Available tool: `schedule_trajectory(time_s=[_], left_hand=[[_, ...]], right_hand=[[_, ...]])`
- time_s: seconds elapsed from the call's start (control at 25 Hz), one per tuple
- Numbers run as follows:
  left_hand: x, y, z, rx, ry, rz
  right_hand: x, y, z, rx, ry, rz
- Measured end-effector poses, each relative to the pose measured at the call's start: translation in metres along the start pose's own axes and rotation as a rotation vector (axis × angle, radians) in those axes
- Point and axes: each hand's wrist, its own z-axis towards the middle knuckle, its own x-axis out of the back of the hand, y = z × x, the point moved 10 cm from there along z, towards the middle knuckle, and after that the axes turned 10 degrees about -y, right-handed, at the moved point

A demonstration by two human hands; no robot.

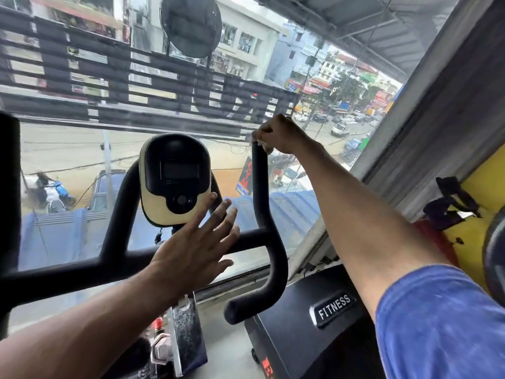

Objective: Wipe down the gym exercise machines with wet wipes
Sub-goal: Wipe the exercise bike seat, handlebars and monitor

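While our right hand [281, 135] clenches a wet wipe [266, 149] around the tip of the upright handlebar [261, 192], our left hand [195, 247] hangs released, fingers spread, just beside the console [175, 179]. The bar's long axis runs upward. Beyond both hands, a window [82, 149] overlooks a street.

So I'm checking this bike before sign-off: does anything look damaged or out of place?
Nothing on the black handlebar or cream-and-black console looks damaged. One oddity: the open left hand holds no wipe, and none shows clearly in the right hand gripping the bar tip.
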Motion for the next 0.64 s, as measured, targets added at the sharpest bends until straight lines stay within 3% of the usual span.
schedule_trajectory(time_s=[0.08,0.16,0.28,0.36,0.48,0.64], left_hand=[[0.001,-0.001,0.001,-0.002,0.001,-0.003],[0.001,-0.004,0.002,0.010,-0.008,0.003],[0.000,-0.003,0.003,0.022,-0.020,0.028],[0.000,-0.005,0.003,0.020,-0.024,0.028],[-0.001,-0.004,0.002,0.024,-0.039,-0.007],[0.003,-0.008,0.002,-0.007,-0.044,-0.071]], right_hand=[[-0.002,0.001,0.005,-0.024,-0.124,-0.139],[-0.001,0.009,0.003,-0.016,-0.064,-0.056],[-0.028,0.057,-0.022,-0.116,0.182,0.685],[-0.062,0.079,-0.036,-0.130,0.331,0.932],[-0.090,0.079,-0.047,-0.092,0.314,0.959],[-0.068,0.074,-0.041,-0.056,0.315,0.825]])
